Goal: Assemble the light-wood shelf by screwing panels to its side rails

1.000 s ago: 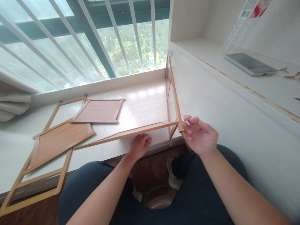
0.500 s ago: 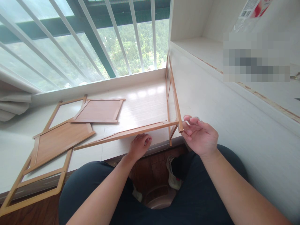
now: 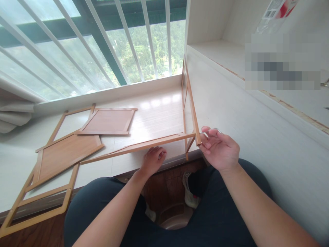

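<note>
Left hand (image 3: 152, 160) loosely curled, palm down; right hand (image 3: 219, 150) palm up, fingertips apparently pinched.

A home, likely a high flat. Beyond the grip a wide window sill (image 3: 154, 113) runs under a barred window (image 3: 102, 44) that looks down on wooded hills. A curtain (image 3: 12, 109) bunches far to the left, a built-in white shelf (image 3: 226, 55) stands to the right, and a wood floor (image 3: 167, 187) with a shoe (image 3: 189, 195) lies below.
</note>
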Action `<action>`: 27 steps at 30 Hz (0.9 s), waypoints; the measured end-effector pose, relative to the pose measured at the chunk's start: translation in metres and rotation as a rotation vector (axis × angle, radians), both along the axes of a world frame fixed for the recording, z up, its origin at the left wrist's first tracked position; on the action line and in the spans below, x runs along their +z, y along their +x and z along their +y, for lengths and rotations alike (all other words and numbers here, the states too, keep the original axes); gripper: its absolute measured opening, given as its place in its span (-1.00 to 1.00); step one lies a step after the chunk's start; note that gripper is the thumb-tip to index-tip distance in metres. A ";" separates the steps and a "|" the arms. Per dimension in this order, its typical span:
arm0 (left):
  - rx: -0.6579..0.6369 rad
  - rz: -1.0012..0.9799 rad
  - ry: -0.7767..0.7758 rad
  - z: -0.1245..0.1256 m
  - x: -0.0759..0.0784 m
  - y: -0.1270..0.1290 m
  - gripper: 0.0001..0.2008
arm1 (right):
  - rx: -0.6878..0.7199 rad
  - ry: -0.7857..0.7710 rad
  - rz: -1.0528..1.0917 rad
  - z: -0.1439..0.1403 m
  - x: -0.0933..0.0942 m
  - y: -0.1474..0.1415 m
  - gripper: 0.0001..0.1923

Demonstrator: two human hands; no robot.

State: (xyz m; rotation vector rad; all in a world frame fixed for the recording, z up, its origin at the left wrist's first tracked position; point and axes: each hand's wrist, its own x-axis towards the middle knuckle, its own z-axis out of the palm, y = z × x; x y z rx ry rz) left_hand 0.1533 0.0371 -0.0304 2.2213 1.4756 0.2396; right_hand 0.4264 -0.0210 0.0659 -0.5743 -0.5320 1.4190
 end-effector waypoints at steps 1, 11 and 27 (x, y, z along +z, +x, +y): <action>-0.002 -0.001 0.002 0.000 0.000 0.000 -0.83 | 0.002 0.001 0.002 0.000 0.000 0.000 -0.83; -0.006 -0.001 0.018 0.000 -0.001 0.000 -0.81 | -0.001 0.002 0.001 0.000 0.001 0.000 -0.84; -0.005 -0.007 0.015 0.000 -0.002 0.000 -0.82 | -0.010 -0.011 -0.031 -0.001 0.002 0.000 -0.85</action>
